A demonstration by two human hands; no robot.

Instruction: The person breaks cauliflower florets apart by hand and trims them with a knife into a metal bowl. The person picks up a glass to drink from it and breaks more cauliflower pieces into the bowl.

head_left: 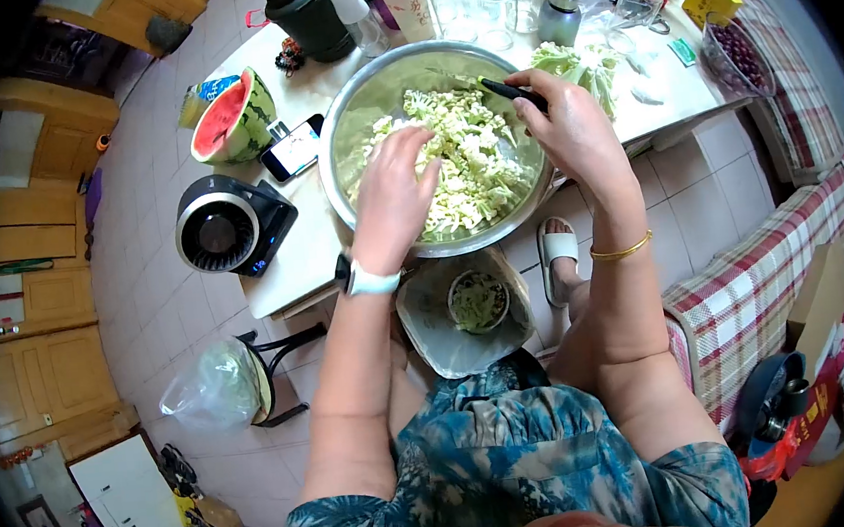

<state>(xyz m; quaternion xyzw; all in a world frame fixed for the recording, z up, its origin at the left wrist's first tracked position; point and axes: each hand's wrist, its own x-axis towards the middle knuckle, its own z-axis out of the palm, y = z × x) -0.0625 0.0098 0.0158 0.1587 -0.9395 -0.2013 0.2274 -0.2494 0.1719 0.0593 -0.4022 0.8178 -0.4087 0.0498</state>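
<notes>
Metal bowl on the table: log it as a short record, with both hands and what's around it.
bowl: large, metal, on table
contents: chopped pale-green pieces, cauliflower-like
left hand: over the pieces, contact unclear
right hand: holding black-handled tool
left of bowl: phone, cut watermelon
below: lined bin

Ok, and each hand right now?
Left hand: loosely curled over the vegetable pieces; whether it holds any can't be told.
Right hand: closed, holding a black-handled tool.
</notes>
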